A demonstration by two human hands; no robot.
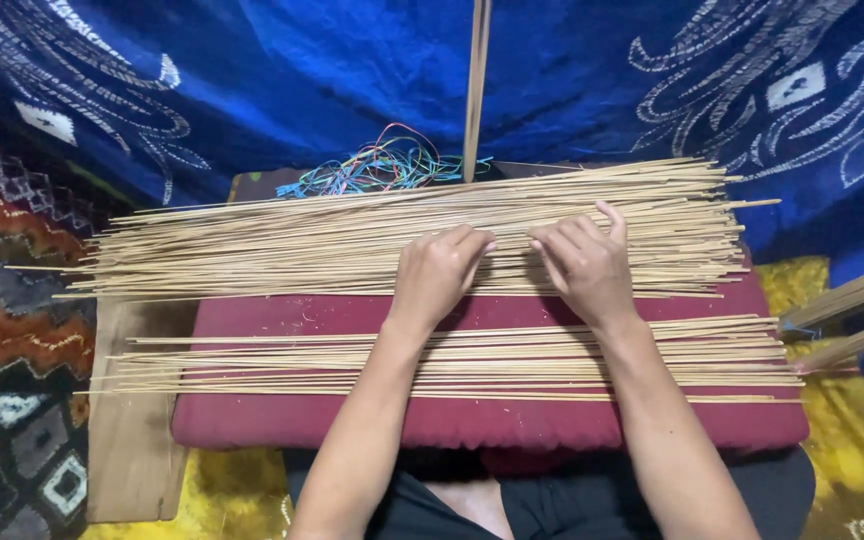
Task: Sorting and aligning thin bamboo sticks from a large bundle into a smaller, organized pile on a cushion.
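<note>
Closest to the camera is a dark red cushion (492,425) sitting across the lap, with a wooden board (132,440) poking out under its left end. A smaller batch of thin bamboo sticks (472,358) lies across the cushion's near half, and both forearms pass right over it. A bit further out, the left hand (439,272) and right hand (584,266) rest side by side, palms down, on the bigger pile of sticks (352,240) spread along the cushion's far edge. Left fingers are curled down into the sticks, right ones are looser with the index finger lifted a little; can't tell if either has actually pinched a stick. Behind the pile there's a tangle of coloured threads (382,165), one upright wooden stick (476,85), then blue patterned cloth (352,60).
</note>
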